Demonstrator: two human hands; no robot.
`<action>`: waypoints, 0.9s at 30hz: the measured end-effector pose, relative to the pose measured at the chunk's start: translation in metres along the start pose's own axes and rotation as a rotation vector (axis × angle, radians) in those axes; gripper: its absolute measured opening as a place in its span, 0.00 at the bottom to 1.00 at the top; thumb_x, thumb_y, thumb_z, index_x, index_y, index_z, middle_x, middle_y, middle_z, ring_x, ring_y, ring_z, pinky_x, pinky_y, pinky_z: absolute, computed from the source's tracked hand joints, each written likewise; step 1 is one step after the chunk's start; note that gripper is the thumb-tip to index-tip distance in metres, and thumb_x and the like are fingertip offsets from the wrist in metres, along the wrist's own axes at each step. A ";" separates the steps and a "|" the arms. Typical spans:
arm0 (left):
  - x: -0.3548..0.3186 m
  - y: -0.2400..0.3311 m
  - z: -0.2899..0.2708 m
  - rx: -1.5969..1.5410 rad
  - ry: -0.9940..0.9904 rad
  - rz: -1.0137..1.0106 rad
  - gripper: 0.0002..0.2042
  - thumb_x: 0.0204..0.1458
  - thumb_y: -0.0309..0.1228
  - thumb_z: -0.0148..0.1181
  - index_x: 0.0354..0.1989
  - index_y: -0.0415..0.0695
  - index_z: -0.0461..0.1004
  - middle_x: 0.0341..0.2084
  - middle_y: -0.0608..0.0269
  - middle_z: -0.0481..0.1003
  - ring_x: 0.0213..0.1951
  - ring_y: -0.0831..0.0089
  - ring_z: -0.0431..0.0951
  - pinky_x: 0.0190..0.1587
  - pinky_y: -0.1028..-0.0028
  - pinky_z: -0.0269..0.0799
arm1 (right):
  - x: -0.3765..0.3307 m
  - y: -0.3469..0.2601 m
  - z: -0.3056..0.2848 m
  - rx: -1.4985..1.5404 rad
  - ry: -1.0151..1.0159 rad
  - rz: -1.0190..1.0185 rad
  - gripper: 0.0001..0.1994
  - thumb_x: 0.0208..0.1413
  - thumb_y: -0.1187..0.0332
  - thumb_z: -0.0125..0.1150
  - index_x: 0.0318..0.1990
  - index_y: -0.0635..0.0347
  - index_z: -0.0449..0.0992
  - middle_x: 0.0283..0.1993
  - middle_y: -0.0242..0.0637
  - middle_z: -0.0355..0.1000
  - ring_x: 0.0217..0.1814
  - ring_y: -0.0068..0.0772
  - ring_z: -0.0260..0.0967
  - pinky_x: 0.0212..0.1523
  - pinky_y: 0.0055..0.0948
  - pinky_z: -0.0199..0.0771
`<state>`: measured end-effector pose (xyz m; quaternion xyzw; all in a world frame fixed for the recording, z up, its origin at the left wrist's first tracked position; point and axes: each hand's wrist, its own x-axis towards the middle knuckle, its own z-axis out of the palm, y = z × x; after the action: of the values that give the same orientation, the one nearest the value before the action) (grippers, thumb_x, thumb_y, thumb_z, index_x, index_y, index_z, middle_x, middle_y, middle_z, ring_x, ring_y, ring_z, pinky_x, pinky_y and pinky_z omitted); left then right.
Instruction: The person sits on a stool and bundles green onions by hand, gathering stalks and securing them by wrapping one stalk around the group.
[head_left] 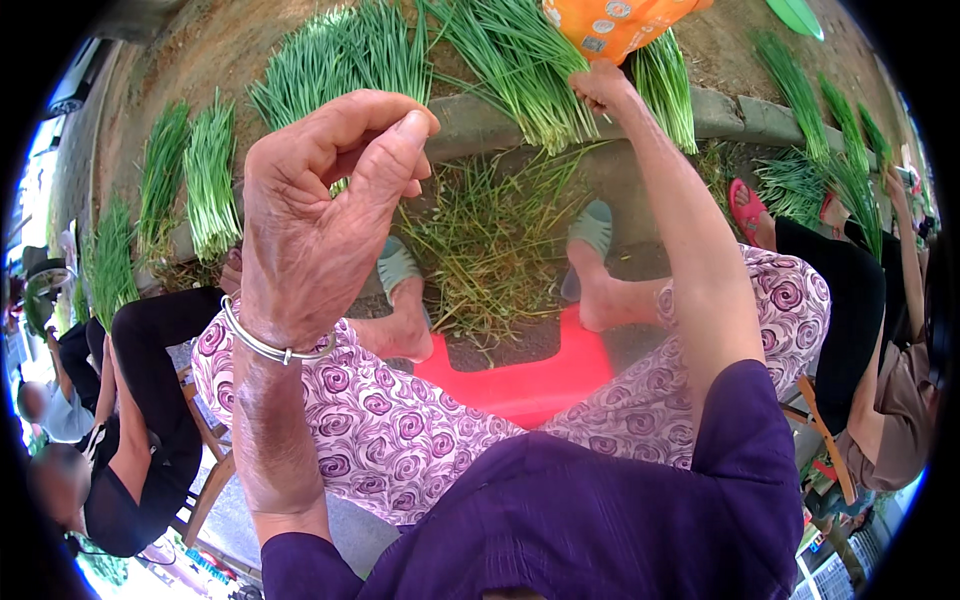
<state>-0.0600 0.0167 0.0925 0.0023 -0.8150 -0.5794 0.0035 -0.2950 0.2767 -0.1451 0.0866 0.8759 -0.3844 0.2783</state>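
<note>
Head view: the left hand (310, 215) is raised, fingers curled and thumb close against the forefinger, with nothing visible in its grasp. Farther out, the right hand (603, 88) is closed, apparently on the lower edge of an orange bag (625, 28). Bundled green stalks (510, 70) lie beside the right hand; loose plant scraps (490, 250) lie nearer the body, between both hands. The step looks like handling the bag; shifting it would call for a firm right-hand hold.

Left hand (325, 215) raised, fingers curled in, thumb against index. Right arm (690, 220) stretched forward, right hand (603, 88) clenched.
</note>
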 end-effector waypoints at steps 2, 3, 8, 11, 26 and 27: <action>-0.002 0.000 -0.001 -0.006 -0.001 0.018 0.09 0.59 0.29 0.54 0.38 0.34 0.76 0.24 0.65 0.74 0.28 0.79 0.73 0.35 0.79 0.70 | -0.011 -0.012 -0.002 0.021 0.040 -0.061 0.10 0.50 0.68 0.58 0.22 0.60 0.68 0.17 0.28 0.66 0.14 0.17 0.59 0.13 0.20 0.57; -0.004 0.000 -0.001 -0.007 0.003 0.022 0.09 0.59 0.29 0.54 0.38 0.34 0.76 0.24 0.65 0.74 0.28 0.79 0.73 0.35 0.80 0.70 | -0.021 -0.024 -0.005 0.017 0.020 -0.061 0.10 0.51 0.68 0.58 0.22 0.60 0.68 0.17 0.27 0.66 0.14 0.16 0.60 0.13 0.20 0.58; -0.001 -0.005 0.000 -0.030 0.020 0.051 0.10 0.57 0.31 0.55 0.37 0.35 0.76 0.22 0.67 0.74 0.26 0.82 0.73 0.31 0.82 0.70 | -0.048 -0.043 -0.030 0.125 0.010 -0.141 0.11 0.50 0.62 0.60 0.22 0.57 0.71 0.17 0.25 0.67 0.16 0.14 0.61 0.17 0.20 0.60; 0.001 -0.012 0.001 -0.077 0.033 0.085 0.11 0.57 0.31 0.55 0.36 0.35 0.76 0.20 0.67 0.74 0.25 0.83 0.73 0.29 0.82 0.69 | -0.068 -0.059 -0.039 0.088 0.012 -0.179 0.12 0.49 0.60 0.60 0.21 0.57 0.70 0.16 0.25 0.65 0.15 0.14 0.59 0.17 0.20 0.58; 0.001 -0.037 0.023 -0.404 -0.152 -0.163 0.10 0.58 0.33 0.55 0.36 0.39 0.77 0.24 0.61 0.78 0.24 0.75 0.78 0.28 0.80 0.75 | -0.239 -0.113 -0.052 0.588 -0.218 -0.385 0.16 0.53 0.59 0.62 0.39 0.65 0.75 0.27 0.29 0.66 0.19 0.13 0.57 0.17 0.17 0.56; -0.004 -0.035 0.024 -0.402 -0.228 -0.204 0.12 0.58 0.36 0.56 0.38 0.40 0.77 0.28 0.61 0.79 0.29 0.74 0.80 0.33 0.78 0.75 | -0.263 -0.108 -0.044 0.662 -0.263 -0.426 0.15 0.54 0.60 0.62 0.38 0.64 0.74 0.26 0.29 0.67 0.19 0.13 0.57 0.16 0.17 0.57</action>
<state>-0.0561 0.0278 0.0515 0.0184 -0.6743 -0.7236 -0.1467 -0.1348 0.2503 0.0926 -0.0617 0.6606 -0.7020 0.2590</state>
